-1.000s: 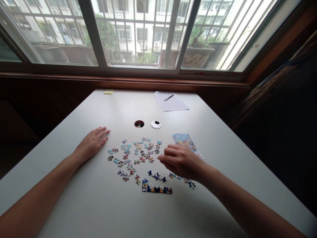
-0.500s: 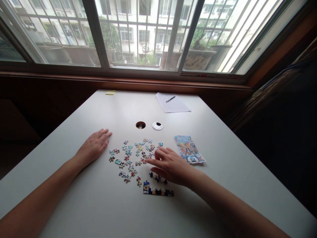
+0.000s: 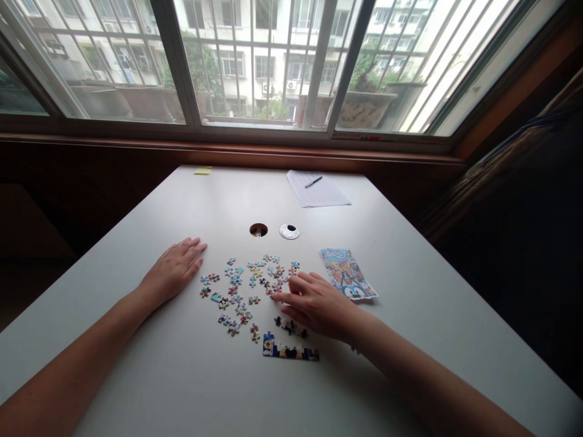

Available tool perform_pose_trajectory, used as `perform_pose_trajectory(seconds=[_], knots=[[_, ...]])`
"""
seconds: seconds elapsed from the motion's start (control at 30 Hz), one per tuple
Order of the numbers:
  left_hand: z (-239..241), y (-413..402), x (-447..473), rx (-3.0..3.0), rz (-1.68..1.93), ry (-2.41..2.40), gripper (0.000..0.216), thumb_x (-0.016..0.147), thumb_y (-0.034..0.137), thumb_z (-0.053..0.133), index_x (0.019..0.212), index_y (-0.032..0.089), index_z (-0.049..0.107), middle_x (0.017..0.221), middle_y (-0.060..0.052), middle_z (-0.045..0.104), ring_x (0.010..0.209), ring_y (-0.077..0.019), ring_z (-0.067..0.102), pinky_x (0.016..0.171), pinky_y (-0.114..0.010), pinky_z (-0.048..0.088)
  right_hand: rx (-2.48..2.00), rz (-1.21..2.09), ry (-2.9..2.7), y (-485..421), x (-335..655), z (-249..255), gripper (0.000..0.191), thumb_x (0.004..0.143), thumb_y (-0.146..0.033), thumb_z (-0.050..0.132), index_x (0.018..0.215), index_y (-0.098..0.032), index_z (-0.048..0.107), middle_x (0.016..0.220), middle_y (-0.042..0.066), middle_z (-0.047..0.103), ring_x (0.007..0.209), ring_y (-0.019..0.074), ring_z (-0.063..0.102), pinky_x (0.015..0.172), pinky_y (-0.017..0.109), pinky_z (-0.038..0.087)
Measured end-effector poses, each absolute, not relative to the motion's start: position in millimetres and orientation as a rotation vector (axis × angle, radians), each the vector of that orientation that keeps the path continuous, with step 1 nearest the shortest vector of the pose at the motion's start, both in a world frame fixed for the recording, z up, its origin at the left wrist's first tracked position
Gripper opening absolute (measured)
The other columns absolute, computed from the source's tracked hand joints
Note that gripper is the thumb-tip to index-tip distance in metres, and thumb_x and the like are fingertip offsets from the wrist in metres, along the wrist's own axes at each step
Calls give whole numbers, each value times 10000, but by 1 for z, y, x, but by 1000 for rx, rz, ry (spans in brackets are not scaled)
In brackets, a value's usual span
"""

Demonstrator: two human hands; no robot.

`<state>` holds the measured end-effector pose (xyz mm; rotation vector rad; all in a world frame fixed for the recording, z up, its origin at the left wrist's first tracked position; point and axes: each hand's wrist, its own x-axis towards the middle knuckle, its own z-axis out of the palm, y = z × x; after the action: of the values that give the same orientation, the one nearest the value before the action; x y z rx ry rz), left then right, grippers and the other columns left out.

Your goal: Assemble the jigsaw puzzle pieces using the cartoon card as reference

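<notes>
Several small colourful loose puzzle pieces [image 3: 241, 285] lie scattered on the white table [image 3: 191, 376]. My right hand [image 3: 316, 303] lies over their right side, fingers stretched out, fingertips touching pieces near the middle of the scatter. A joined strip of pieces [image 3: 290, 351] lies just in front of that hand, and a short joined bit [image 3: 289, 326] sits partly under it. My left hand [image 3: 175, 270] rests flat on the table to the left of the pieces, fingers together and extended, holding nothing.
A colourful puzzle picture card [image 3: 348, 274] lies right of my right hand. Behind the pieces are a cable hole [image 3: 258, 230] and its white cap [image 3: 289, 231]. Farther back lie papers [image 3: 319, 189] with a pen [image 3: 313, 181] and a yellow sticky note [image 3: 203, 171]. A window spans the back.
My right hand moved left from the table's right side onto the scattered pieces and flattened out its fingers. My left hand stayed put.
</notes>
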<state>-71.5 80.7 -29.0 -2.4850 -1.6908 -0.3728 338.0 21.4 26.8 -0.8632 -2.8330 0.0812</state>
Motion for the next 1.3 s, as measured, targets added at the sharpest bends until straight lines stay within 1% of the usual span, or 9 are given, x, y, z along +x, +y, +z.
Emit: perform_pose_trajectory(seconds=[0.3, 0.43, 0.57, 0.7, 0.87, 1.0, 1.1, 1.2, 1.3], knots=[[-26, 79, -69, -2497, -416, -1689, 535, 1031, 475, 338, 1452, 217, 546, 1537, -102, 507, 1447, -308, 434, 1201, -527, 363, -768, 18, -2796, 23, 341, 20, 295, 1069, -325, 435, 1259, -255, 651, 918, 41, 618, 850, 189, 501, 754, 335, 339], [-19, 77, -65, -2523, -507, -1647, 483, 1024, 462, 383, 1388, 230, 603, 1470, -102, 572, 1383, -313, 498, 1172, -524, 400, -732, 6, -2773, 22, 340, 20, 276, 1063, -305, 452, 1223, -242, 668, 884, 35, 614, 825, 185, 494, 740, 335, 335], [-8, 74, -57, -2544, -667, -1536, 376, 1014, 386, 469, 1312, 242, 646, 1350, -96, 637, 1274, -294, 554, 1116, -498, 446, -705, -11, -2766, 22, 341, 19, 270, 1062, -298, 455, 1218, -233, 666, 871, 30, 619, 811, 182, 491, 725, 334, 331], [4, 69, -50, -2568, -881, -1345, 232, 984, 288, 575, 1177, 271, 702, 1142, -67, 694, 1129, -251, 585, 1020, -446, 491, -681, -23, -2757, 22, 341, 16, 260, 1060, -287, 463, 1207, -218, 665, 865, 32, 622, 813, 179, 496, 729, 335, 339], [17, 55, -30, -2898, -856, -1015, 120, 937, 224, 674, 1025, 283, 729, 950, -26, 704, 973, -204, 569, 891, -357, 493, -669, -27, -2749, 22, 339, 16, 246, 1057, -272, 465, 1186, -210, 665, 874, 39, 623, 811, 181, 493, 728, 337, 333], [24, 40, -5, -3123, -731, -917, 196, 935, 234, 683, 1114, 305, 716, 1014, -37, 686, 1027, -212, 541, 882, -339, 489, -692, -13, -2765, 21, 334, 20, 255, 1053, -282, 467, 1226, -220, 644, 941, 53, 625, 855, 194, 489, 751, 343, 339], [25, 33, 9, -3210, -607, -902, 248, 927, 271, 694, 1171, 316, 701, 1094, -55, 667, 1102, -244, 516, 938, -378, 483, -737, -21, -2790, 18, 328, 23, 282, 1047, -297, 482, 1291, -247, 614, 1024, 67, 616, 918, 211, 484, 796, 348, 352], [24, 31, 15, -3243, -557, -898, 256, 923, 276, 695, 1173, 332, 700, 1111, -56, 660, 1117, -256, 507, 962, -398, 480, -763, -21, -2828, 15, 320, 23, 359, 1038, -292, 497, 1392, -279, 552, 1073, 72, 601, 947, 222, 478, 825, 357, 360], [20, 34, 15, -3250, -557, -894, 224, 932, 261, 682, 1142, 333, 710, 1096, -54, 659, 1105, -251, 510, 950, -382, 482, -773, 10, -2856, 14, 314, 23, 381, 1031, -293, 501, 1410, -292, 538, 1074, 70, 590, 961, 231, 475, 841, 367, 361]])
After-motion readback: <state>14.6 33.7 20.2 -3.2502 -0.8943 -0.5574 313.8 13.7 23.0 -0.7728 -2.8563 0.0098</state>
